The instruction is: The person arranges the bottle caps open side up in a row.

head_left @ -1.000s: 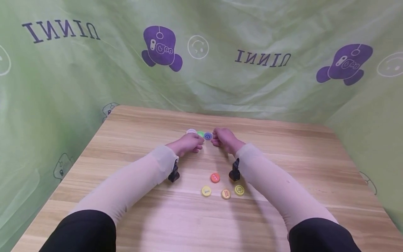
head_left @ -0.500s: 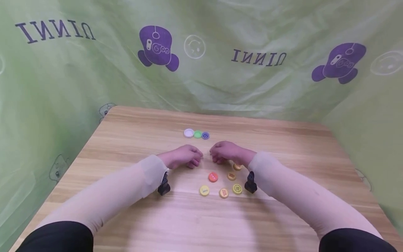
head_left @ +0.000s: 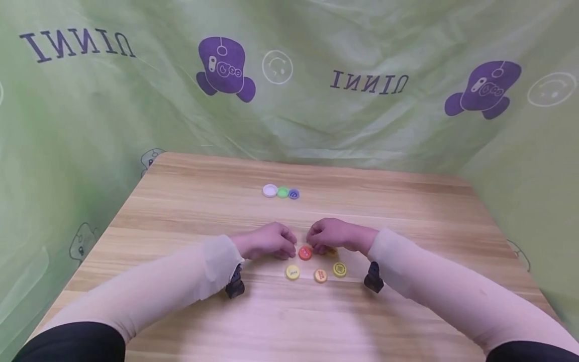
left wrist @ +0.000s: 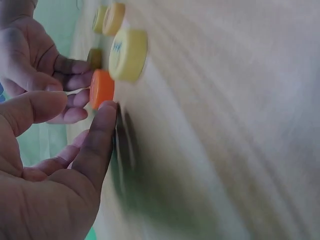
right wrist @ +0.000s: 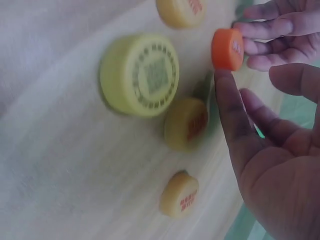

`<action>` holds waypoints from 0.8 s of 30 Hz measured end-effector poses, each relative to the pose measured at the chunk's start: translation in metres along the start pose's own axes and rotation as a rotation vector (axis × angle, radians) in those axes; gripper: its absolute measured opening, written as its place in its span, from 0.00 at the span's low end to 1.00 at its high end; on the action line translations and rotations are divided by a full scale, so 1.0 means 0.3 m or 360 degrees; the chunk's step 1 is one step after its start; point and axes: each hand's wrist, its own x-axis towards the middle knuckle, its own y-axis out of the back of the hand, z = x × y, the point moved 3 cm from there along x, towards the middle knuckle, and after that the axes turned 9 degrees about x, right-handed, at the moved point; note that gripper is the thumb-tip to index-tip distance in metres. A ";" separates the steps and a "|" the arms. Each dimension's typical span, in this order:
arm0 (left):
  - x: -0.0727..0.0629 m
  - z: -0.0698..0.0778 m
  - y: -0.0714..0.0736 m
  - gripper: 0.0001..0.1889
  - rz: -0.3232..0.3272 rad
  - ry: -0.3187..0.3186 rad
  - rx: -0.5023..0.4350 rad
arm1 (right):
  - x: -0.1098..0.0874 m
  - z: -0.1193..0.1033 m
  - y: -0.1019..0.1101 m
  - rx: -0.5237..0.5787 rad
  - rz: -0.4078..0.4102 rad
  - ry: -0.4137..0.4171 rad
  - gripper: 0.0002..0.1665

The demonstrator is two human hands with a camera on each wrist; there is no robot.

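An orange-red bottle cap lies on the wooden table between both hands. On its left is the left hand, fingers loosely bent; in the left wrist view its fingertip is right at the orange cap. The right hand comes from the other side, and in the right wrist view one extended finger reaches the edge of the orange cap. Neither thumb closes on it. A yellow-orange cap lies beside the right hand's fingers, partly covered by that hand in the head view.
Nearer the person lie a pale yellow cap, a light orange cap and a yellow cap with a square code. Farther back, a white cap, a green cap and a blue cap form a row. Green cloth hangs behind.
Both hands have drawn back toward the person, from the row of white, green and blue caps to the orange-red cap. The row, first partly covered, now shows fully.
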 end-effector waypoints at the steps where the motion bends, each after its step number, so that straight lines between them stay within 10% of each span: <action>1: -0.001 0.000 -0.006 0.16 0.0002 -0.0001 -0.0007 | -0.006 0.000 -0.002 -0.0009 0.0013 0.0005 0.13; 24: 0.001 -0.038 -0.025 0.23 0.0070 -0.0109 -0.0274 | 0.005 0.013 -0.051 0.0240 0.0162 0.0035 0.11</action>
